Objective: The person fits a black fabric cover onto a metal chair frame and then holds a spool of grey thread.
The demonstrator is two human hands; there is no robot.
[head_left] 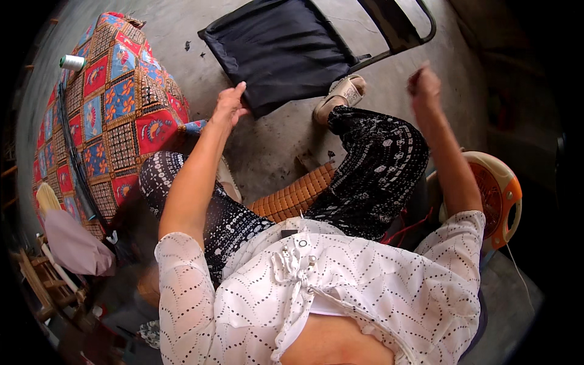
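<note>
From where I stand, the black seat lies at twelve o'clock from the sitter, and at eleven the left hand reaches its near corner, thumb and forefinger parted, though I can't tell whether it touches. At two o'clock the right hand is raised well apart from it, a blurred curl of fingers, perhaps pinching something, I can't tell; a spool sits on patterned cloth at ten.

Patchwork-print cloth — thread spool, long black strips on top. Gray concrete floor — dark scraps, black metal-framed chair.
</note>
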